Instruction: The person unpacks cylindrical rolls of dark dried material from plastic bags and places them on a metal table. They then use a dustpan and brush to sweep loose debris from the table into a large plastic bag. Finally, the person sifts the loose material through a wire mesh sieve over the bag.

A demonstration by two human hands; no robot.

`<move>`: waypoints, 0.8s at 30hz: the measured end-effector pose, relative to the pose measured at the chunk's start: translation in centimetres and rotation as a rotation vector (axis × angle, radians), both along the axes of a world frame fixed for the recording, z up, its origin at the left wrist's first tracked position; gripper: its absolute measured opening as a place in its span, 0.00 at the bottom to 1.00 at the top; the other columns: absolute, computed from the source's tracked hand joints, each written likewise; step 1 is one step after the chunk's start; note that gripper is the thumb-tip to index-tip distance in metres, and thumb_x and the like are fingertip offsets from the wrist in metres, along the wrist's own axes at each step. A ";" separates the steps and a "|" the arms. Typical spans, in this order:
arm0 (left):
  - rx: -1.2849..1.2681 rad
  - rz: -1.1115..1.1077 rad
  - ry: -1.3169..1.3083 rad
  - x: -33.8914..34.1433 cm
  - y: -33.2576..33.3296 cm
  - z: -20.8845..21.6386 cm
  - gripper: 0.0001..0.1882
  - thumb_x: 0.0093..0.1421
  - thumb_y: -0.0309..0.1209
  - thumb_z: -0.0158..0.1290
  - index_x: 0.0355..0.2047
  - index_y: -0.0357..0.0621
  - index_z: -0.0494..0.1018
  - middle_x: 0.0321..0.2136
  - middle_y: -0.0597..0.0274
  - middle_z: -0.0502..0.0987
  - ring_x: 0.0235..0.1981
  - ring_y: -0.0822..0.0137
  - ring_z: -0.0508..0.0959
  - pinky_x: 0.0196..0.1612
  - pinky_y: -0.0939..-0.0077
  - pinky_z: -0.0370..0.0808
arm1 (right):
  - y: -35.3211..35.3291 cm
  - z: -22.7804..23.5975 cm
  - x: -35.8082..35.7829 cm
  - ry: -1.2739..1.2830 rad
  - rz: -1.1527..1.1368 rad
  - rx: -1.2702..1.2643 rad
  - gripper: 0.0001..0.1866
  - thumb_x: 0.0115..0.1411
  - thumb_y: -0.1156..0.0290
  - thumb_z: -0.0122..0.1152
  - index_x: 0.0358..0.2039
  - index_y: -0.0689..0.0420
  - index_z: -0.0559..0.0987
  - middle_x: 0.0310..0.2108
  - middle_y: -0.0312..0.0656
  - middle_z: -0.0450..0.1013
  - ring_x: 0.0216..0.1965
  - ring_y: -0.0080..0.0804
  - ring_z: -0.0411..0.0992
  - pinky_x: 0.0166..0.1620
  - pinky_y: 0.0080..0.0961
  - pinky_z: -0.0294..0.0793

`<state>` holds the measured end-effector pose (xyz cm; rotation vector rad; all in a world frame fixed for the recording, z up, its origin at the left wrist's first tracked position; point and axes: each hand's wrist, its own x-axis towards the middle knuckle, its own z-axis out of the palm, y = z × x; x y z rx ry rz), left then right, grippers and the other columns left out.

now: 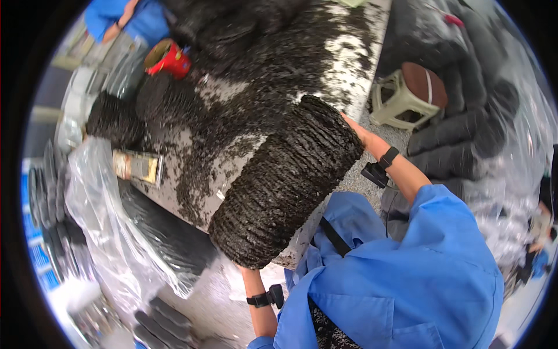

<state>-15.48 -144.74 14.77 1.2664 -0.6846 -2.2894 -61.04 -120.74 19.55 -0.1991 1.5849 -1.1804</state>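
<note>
A long, thick dark bundle (285, 186) with close ridges across it, like many rough layers pressed together, lies slantwise in front of me above the table edge. My left hand (247, 271) grips its lower, near end, mostly hidden behind it. At the upper right end, my right hand (359, 132) holds the other side; its fingers are largely out of sight. Dark flakes (256, 87) are scattered thickly over the pale table (343, 49) beyond the bundle. What the bundle is made of I cannot make out.
Two more ridged dark bundles (168, 102) stand at the far left, near a red bucket (174, 61) and a small tray (139, 167). Clear plastic covers a black bundle (165, 232). A stool (407, 99) and wrapped dark rolls (447, 139) sit right. A co-worker's blue sleeve (148, 20) shows.
</note>
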 end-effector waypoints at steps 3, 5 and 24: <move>-0.083 -0.134 -0.004 1.7 -0.2 3.1 0.32 0.64 0.51 0.36 0.61 0.43 0.56 0.59 0.55 0.62 0.57 0.53 0.65 0.61 0.57 0.61 | 5.5 2.9 6.0 0.108 -0.167 -0.143 0.46 0.52 0.25 0.28 0.67 0.35 0.46 0.69 0.39 0.35 0.70 0.40 0.30 0.65 0.54 0.33; -0.126 -0.232 -0.023 2.9 0.5 3.9 0.32 0.64 0.51 0.36 0.61 0.43 0.56 0.59 0.55 0.62 0.57 0.53 0.65 0.61 0.57 0.61 | 10.0 1.7 10.9 0.162 -0.275 -0.238 0.46 0.55 0.27 0.29 0.67 0.41 0.46 0.69 0.40 0.36 0.70 0.39 0.31 0.67 0.47 0.34; -0.203 -0.953 0.130 0.2 14.3 15.8 0.34 0.64 0.55 0.36 0.61 0.44 0.57 0.58 0.54 0.63 0.57 0.53 0.65 0.60 0.56 0.62 | 43.6 13.6 48.4 1.044 -1.037 -0.540 0.34 0.65 0.56 0.44 0.65 0.58 0.50 0.66 0.38 0.47 0.65 0.29 0.46 0.66 0.29 0.41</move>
